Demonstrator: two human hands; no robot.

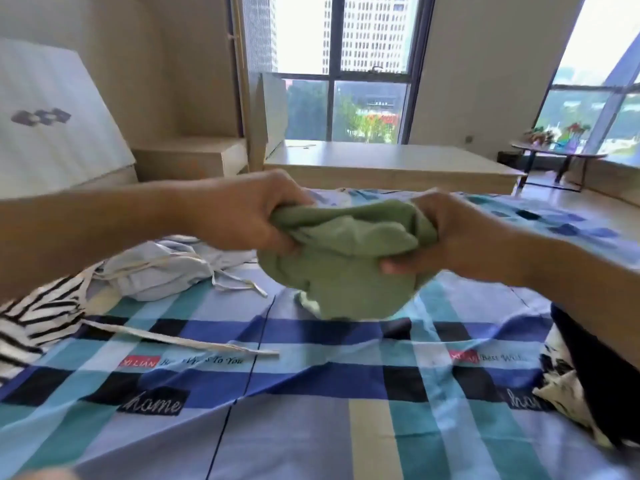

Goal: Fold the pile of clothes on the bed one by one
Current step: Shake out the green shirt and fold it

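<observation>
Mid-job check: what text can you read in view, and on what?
"XI LIAN": red tag printed on the plaid bedsheet.
"To You": beside that tag; the words before it are creased and unreadable.
"home": dark patch on the bedsheet.
"Best W": bedsheet's right side, rest hidden.
"ho": right dark patch, rest hidden.
Grey emblem, white panel at left: no letters.

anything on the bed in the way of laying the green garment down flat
Nearly nothing. The left hand and right hand hold the green garment over bare checked sheet. Only a pale strap reaches in from the left; the light blue garment and striped garment lie further left, a dark garment at the right edge.
</observation>
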